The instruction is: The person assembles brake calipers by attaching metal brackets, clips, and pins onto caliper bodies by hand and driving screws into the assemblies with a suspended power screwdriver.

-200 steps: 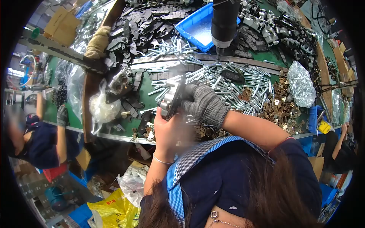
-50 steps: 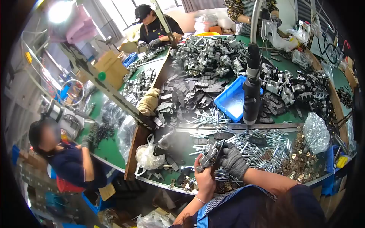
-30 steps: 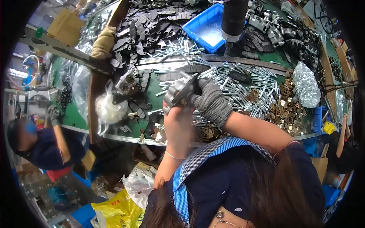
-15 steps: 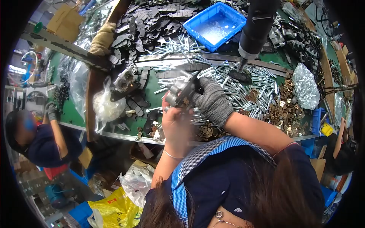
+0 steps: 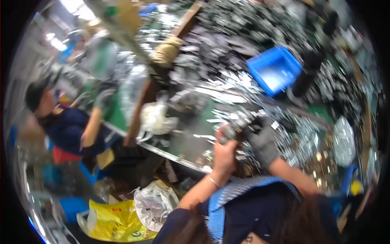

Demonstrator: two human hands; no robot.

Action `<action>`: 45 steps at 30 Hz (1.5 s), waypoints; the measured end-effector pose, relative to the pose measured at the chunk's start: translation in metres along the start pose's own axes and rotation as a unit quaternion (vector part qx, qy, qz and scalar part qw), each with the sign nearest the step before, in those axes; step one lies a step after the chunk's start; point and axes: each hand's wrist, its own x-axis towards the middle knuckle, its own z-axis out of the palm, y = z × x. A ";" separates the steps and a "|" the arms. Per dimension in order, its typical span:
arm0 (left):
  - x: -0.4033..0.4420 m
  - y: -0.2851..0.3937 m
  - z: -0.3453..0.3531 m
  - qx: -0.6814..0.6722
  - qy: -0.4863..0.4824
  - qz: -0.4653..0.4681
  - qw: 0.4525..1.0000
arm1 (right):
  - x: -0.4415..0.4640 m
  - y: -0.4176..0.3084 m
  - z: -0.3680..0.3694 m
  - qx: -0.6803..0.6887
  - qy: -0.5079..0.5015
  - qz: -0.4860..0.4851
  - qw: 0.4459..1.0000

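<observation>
A metal brake caliper (image 5: 235,131) is held between both hands over the near part of the bench, its details smeared by motion. My left hand (image 5: 224,151), bare, is closed around its left side. On the right, my right hand (image 5: 264,142) in a grey knitted glove grips the dark part of the caliper. Around and beyond the hands lie many silver pins (image 5: 298,132). Small brass-coloured clips (image 5: 325,164) are heaped to the right of the gloved hand.
Dark brake pads (image 5: 219,44) are piled at the back beside a blue tray (image 5: 264,67). A dark hanging tool (image 5: 310,67) stands right of it. Bagged parts (image 5: 344,142) lie far right, a white plastic bag (image 5: 154,118) left. A co-worker (image 5: 69,122) in dark clothes works at left.
The whole view has swung left and blurred, so the bench appears shifted right and tilted. Both hands still hold the caliper. More of the co-worker at left now shows.
</observation>
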 end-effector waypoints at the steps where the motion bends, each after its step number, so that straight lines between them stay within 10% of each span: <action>1: 0.001 0.001 0.000 -0.007 0.001 0.017 1.000 | 0.005 0.011 0.008 0.006 0.027 -0.019 0.999; 3: -0.001 0.011 0.001 -0.089 -0.010 0.007 0.996 | 0.001 -0.033 0.015 0.212 -0.010 0.021 0.977; 9: -0.006 0.014 -0.005 -0.078 -0.004 0.048 0.996 | 0.038 0.029 0.004 0.185 -0.265 0.091 0.942; 17: -0.003 -0.007 -0.004 -0.040 0.024 0.100 0.994 | 0.050 0.139 0.008 0.257 -0.221 0.014 0.941; 23: 0.001 -0.005 -0.004 -0.018 0.019 0.101 0.995 | 0.029 0.094 0.011 -0.118 -0.127 -0.141 0.975; 24: 0.009 -0.016 -0.007 -0.024 0.024 0.107 0.994 | 0.010 0.047 0.020 0.243 -0.070 -0.017 0.967; 25: 0.010 -0.014 -0.005 -0.028 0.032 0.110 0.993 | 0.012 0.047 0.020 0.287 -0.096 -0.017 0.953; 27: 0.015 -0.010 -0.005 -0.032 0.041 0.117 0.992 | 0.031 0.058 0.017 0.602 -0.115 0.195 0.765; 31: 0.010 0.005 -0.003 -0.021 0.037 0.102 0.994 | 0.025 0.016 0.015 0.305 -0.147 0.047 0.940; 34: 0.009 0.007 -0.002 -0.011 0.022 0.080 0.996 | 0.026 0.020 0.012 0.266 -0.151 -0.007 0.952; 37: 0.008 0.000 -0.001 0.005 0.036 0.114 0.993 | 0.028 0.039 0.006 0.683 -0.146 0.241 0.674; 41: 0.009 -0.001 0.002 -0.011 0.027 0.106 0.994 | 0.016 0.028 0.007 0.266 -0.115 0.031 0.957; 42: 0.010 -0.003 0.003 -0.029 0.023 0.102 0.994 | 0.013 0.018 0.007 0.100 -0.101 -0.026 0.989; 45: 0.012 -0.006 0.004 0.022 0.032 0.086 0.996 | 0.020 0.042 0.009 0.175 -0.077 -0.015 0.981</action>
